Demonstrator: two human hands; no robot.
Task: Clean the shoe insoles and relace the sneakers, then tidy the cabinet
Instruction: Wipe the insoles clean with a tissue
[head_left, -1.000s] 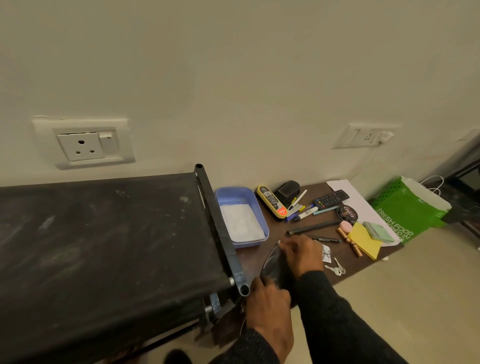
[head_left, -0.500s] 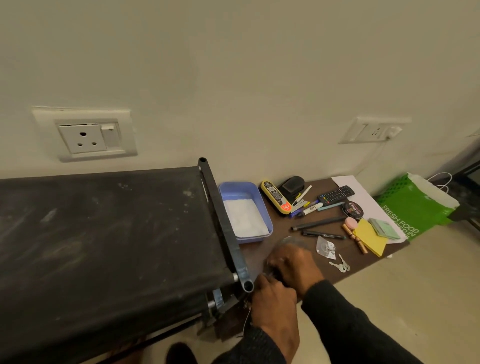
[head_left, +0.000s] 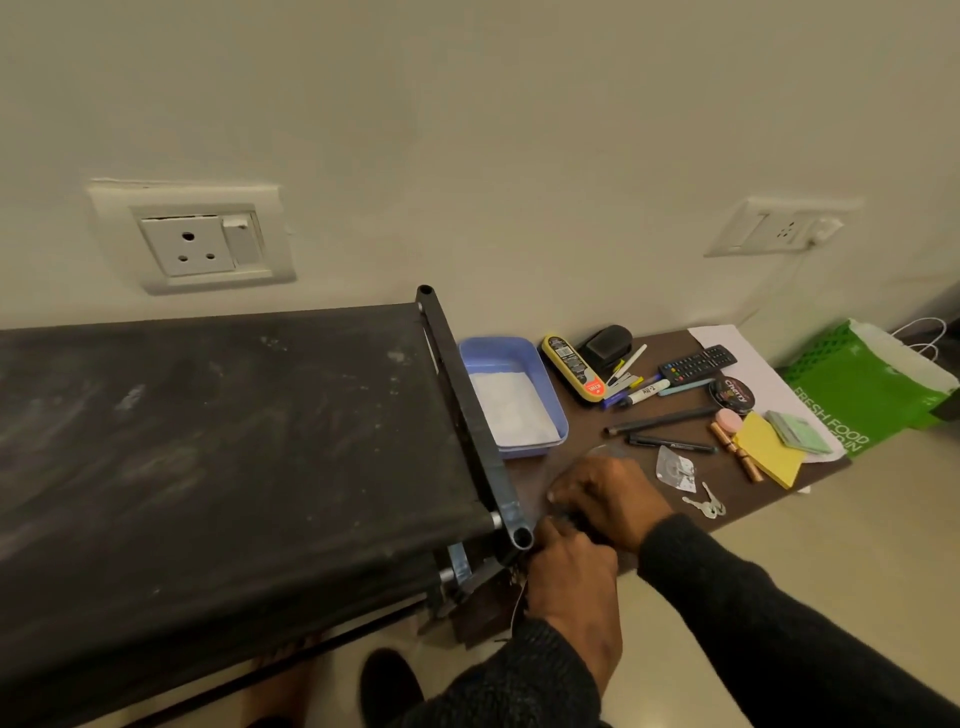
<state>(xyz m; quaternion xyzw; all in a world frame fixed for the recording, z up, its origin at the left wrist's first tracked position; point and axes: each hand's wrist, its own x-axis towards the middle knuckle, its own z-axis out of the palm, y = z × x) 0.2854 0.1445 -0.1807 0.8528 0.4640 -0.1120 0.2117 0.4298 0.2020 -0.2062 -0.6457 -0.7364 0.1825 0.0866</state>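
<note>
Beside the front corner of the black fabric-topped rack (head_left: 218, 441), both hands meet low over the brown board (head_left: 582, 421). Right hand (head_left: 610, 501) lies knuckles up, fingers curled down onto a thin dark thing, mostly hidden (what it is cannot be told). Left hand (head_left: 571, 587) curls in below it; whether it grips anything cannot be told. Farther back sit a blue tray (head_left: 519, 353) with white powder, a shoe-polish applicator (head_left: 574, 369), a polish tin (head_left: 732, 396), pens (head_left: 662, 420), yellow sticky notes (head_left: 766, 449) and keys (head_left: 706, 505).

Both hands (head_left: 592, 525) together at shoe rack (head_left: 218, 457) corner, w/ cluttered brown board (head_left: 582, 457) beside.
</note>
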